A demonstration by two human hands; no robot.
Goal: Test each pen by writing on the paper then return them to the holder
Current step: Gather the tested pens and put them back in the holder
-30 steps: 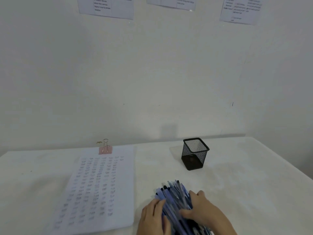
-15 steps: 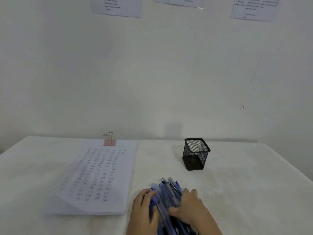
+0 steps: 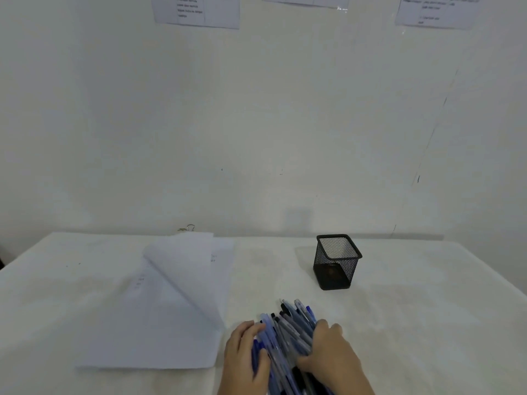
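Note:
A heap of blue and grey pens (image 3: 288,332) lies on the white table near its front edge. My left hand (image 3: 242,357) rests against the heap's left side, fingers curved over the pens. My right hand (image 3: 330,352) cups the right side, thumb on the pens. A black mesh pen holder (image 3: 336,262) stands empty behind the heap, to the right. To the left lies a stack of white paper (image 3: 159,323), whose top sheet (image 3: 185,266) curls up and over toward the far edge.
The white table (image 3: 427,309) runs back to a white wall. A binder clip (image 3: 188,228) peeks out at the paper's far edge. Printed notices (image 3: 196,11) hang high on the wall.
The written top sheet has lifted and curled back, showing a blank sheet underneath. Both hands stay on the pen heap, and the view has shifted slightly.

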